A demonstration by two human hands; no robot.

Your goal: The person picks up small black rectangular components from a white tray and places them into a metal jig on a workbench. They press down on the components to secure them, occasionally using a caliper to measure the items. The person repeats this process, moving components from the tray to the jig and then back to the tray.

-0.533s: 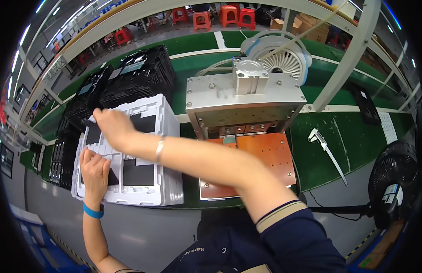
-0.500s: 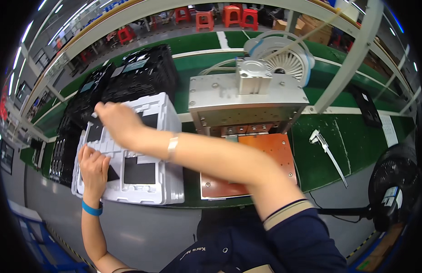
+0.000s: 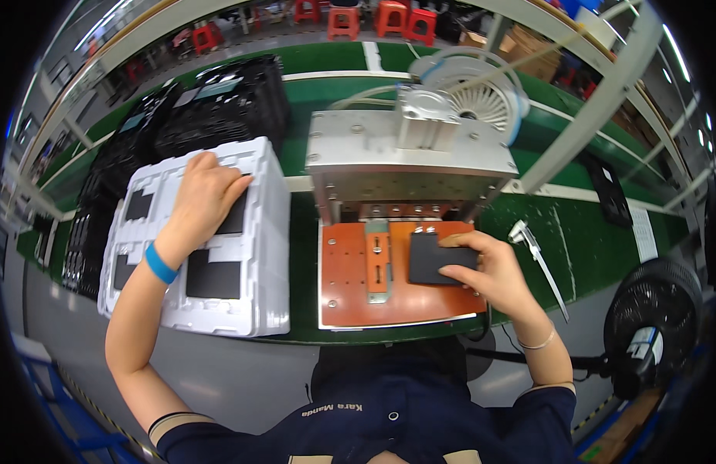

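Between the thumb and fingers of my right hand [image 3: 493,271] is a flat black rectangular piece [image 3: 431,259]. It lies over the right part of an orange plate [image 3: 342,298], beside a narrow orange-and-metal strip [image 3: 378,263] fixed there. My left hand [image 3: 199,197] rests over the stacked white plastic trays [image 3: 269,255], its fingers curled at the upper right compartment. They partly cover a black piece [image 3: 232,218] lying in it; whether they grip it is hidden. More black pieces sit in the other compartments, one of them at the lower right [image 3: 212,277].
A metal press [image 3: 408,151] stands behind the orange plate. Calipers [image 3: 539,267] lie on the green bench [image 3: 481,340] to the right. Stacked black trays [image 3: 219,116] stand behind the white ones. A white fan [image 3: 481,100] and a black fan [image 3: 651,309] flank the right side.
My right hand has moved from the white trays to the orange plate, where it now holds a black piece. My left hand has shifted up and right across the top tray.
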